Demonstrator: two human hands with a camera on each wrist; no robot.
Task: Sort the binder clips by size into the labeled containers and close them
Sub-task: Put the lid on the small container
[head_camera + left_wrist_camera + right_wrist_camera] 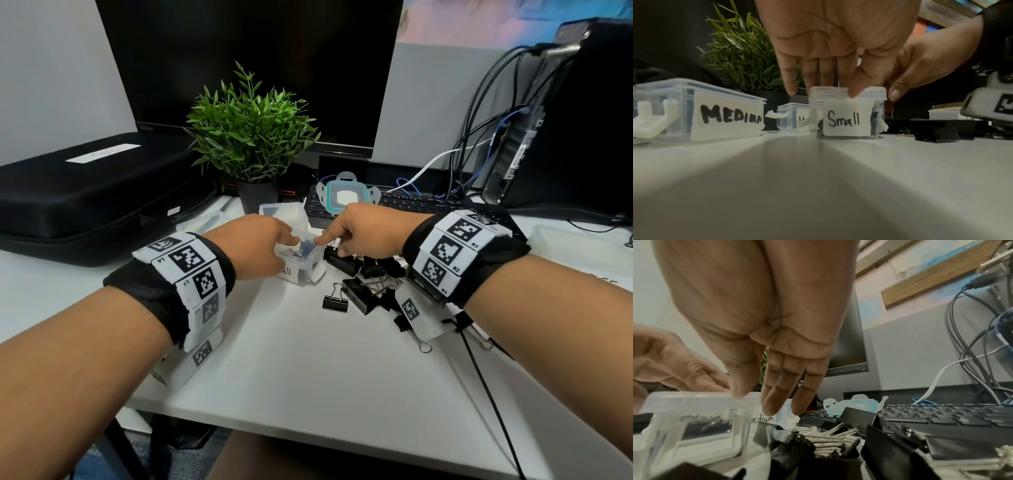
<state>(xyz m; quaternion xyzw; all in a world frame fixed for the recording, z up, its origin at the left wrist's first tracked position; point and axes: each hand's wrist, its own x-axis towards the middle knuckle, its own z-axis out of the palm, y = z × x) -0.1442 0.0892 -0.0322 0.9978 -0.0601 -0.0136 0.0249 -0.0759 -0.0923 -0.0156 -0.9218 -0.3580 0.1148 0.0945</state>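
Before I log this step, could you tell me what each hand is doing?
Left hand: grips the Small container.
Right hand: open, fingertip on its lid.

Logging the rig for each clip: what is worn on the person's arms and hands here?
Both forearms are bare, with no sleeves or gloves. The left hand and right hand each have a black fabric wrist cuff ringed with white square tiles printed with black coded markers, lettered L on the left cuff and R on the right cuff. A thin black cable trails from the right cuff.
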